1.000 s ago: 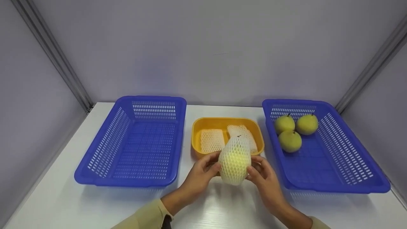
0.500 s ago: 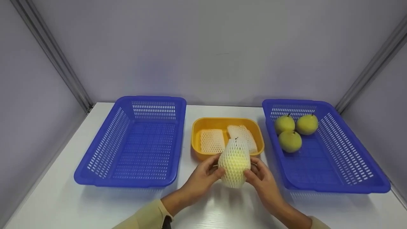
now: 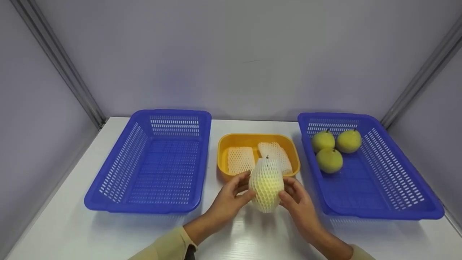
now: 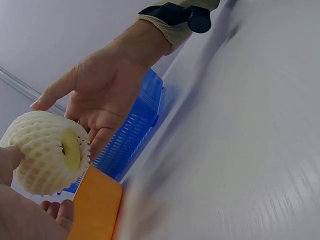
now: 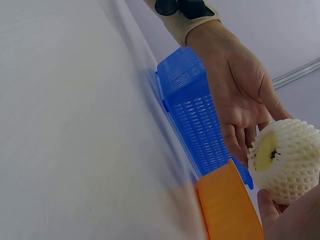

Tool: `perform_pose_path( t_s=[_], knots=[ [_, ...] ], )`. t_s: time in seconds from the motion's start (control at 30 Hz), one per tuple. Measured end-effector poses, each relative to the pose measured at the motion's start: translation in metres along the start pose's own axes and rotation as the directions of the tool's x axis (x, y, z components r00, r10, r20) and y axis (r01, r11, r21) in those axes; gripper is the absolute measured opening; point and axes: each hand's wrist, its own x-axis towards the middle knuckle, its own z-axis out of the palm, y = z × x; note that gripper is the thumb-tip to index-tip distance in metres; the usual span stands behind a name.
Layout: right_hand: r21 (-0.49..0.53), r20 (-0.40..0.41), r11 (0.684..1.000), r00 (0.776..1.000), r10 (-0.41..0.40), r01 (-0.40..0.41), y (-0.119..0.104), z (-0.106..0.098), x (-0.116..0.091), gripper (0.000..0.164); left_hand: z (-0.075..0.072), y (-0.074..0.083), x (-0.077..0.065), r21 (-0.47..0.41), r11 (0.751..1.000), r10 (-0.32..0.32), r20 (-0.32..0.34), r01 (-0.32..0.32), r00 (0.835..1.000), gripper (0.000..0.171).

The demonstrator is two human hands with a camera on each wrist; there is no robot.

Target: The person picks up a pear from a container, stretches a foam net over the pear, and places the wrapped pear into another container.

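A pear in a white foam net sleeve is held up between both hands, above the table in front of the orange-yellow container. Its stem pokes out at the top of the sleeve in the head view. My left hand grips it from the left, thumb on the near side. From the right, my right hand grips it the same way. Both wrist views show the bare underside of the pear in the sleeve's open lower end. Behind it, the orange-yellow container holds flat foam net sleeves.
A blue basket with nothing in it stands on the left. Three unwrapped pears sit at the back left of the right blue basket. Grey walls enclose the white table at the back and sides.
The wrapped pear has tilted slightly, its stem end shifting a little left. My thumbs have moved inward on its near side. The baskets and container stay put.
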Motion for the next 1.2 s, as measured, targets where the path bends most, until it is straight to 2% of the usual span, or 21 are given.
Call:
perform_pose_path(
  t_s=[0.2,0.37,0.5,0.6,0.7,0.83,1.0,1.2],
  knots=[
    [0.000,0.013,1.000,1.000,0.025,-0.025,0.0021,-0.0004,0.0007,0.043,0.0014,0.0000,-0.0005,-0.040,0.999,-0.016,0.060,0.018,0.998,0.066],
    [-0.039,-0.017,0.998,0.999,0.038,-0.039,0.0010,-0.0002,0.0024,0.044,0.0003,-0.0008,-0.0003,-0.048,0.999,0.002,0.040,0.000,0.999,0.066],
    [-0.044,-0.046,0.999,0.999,0.029,-0.031,0.0009,-0.0004,0.0021,0.041,-0.0007,-0.0026,0.0008,-0.040,0.999,0.004,0.017,-0.003,1.000,0.056],
    [-0.042,-0.041,0.999,0.999,0.021,-0.023,0.0007,-0.0002,0.0011,0.039,-0.0008,-0.0030,0.0011,-0.032,0.999,0.007,-0.003,-0.008,1.000,0.050],
    [-0.032,-0.014,0.999,1.000,0.015,-0.015,0.0008,0.0005,0.0004,0.040,-0.0003,-0.0024,0.0013,-0.005,1.000,0.017,-0.018,-0.017,1.000,0.051],
    [-0.015,0.019,1.000,1.000,-0.007,0.007,0.0027,0.0017,0.0004,0.046,0.0010,-0.0013,0.0010,0.016,1.000,0.016,0.002,-0.016,1.000,0.060],
    [-0.023,0.024,1.000,0.999,-0.021,0.021,0.0050,0.0025,0.0010,0.050,0.0028,-0.0015,0.0009,-0.013,1.000,0.002,0.050,-0.001,0.999,0.063],
    [-0.022,-0.004,0.999,0.999,-0.042,0.042,0.0032,0.0025,0.0019,0.049,0.0028,-0.0018,0.0008,-0.016,1.000,-0.004,0.036,0.005,0.999,0.061]
  ],
)
